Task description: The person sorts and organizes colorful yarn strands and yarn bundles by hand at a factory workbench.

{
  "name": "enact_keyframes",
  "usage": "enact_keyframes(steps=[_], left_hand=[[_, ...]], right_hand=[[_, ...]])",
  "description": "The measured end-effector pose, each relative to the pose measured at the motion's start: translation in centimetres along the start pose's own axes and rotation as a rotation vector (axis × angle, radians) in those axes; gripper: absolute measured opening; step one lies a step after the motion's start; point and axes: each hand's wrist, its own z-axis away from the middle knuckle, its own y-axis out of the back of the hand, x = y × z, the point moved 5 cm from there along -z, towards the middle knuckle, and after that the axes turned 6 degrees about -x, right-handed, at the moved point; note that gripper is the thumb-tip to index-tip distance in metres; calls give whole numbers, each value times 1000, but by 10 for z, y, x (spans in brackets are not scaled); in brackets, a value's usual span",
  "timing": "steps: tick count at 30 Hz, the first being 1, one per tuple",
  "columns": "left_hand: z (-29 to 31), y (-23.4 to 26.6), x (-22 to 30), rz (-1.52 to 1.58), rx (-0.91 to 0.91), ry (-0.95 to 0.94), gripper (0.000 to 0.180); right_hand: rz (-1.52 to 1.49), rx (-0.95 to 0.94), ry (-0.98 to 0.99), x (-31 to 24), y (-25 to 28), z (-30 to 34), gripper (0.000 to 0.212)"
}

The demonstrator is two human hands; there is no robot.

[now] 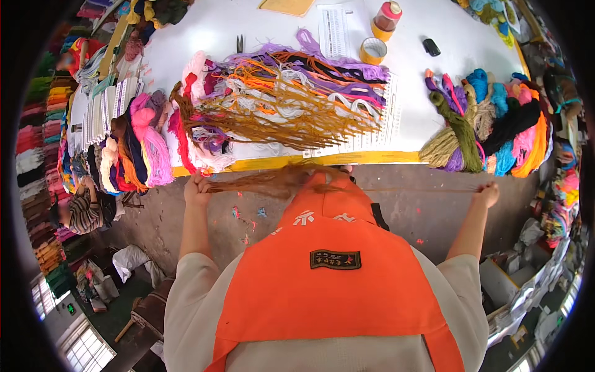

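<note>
My left hand (197, 188) is closed around one end of a hank of brown yarn (260, 183), just off the table's front edge. The loose hank stretches across in front of my orange apron (328, 291). A few thin strands run from it far out to the right, where my right hand (488, 194) pinches their end. Both arms are spread wide. On the table beyond lies a wide layered pile of cut yarn lengths (285, 93) in purple, orange, white and black, with golden-brown strands on top.
Coloured yarn hanks (489, 124) are heaped at the table's right end, and more hanks (145, 136) at the left. Scissors (240, 43), tape rolls (373, 51), a red-lidded jar (388, 17) and a small black object (431, 47) lie farther back. A person (90, 208) is at the far left.
</note>
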Motion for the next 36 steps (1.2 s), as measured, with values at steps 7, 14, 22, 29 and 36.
enact_keyframes(steps=[7, 14, 22, 29, 36], left_hand=[[57, -176, -232, -649, -512, 337, 27], [16, -214, -382, -1038, -430, 397, 18], [-2, -227, -419, -1245, -413, 105, 12], [-13, -226, -430, -1198, -477, 276, 16], [2, -242, -397, -1423, -585, -221, 12]], right_hand=[[1212, -844, 205, 131, -196, 105, 23], [1357, -1266, 291, 222, -309, 218, 25], [1315, -1454, 152, 226, -313, 212, 20], [1300, -1472, -55, 225, -320, 208, 17], [1298, -1472, -10, 230, -317, 203, 21]])
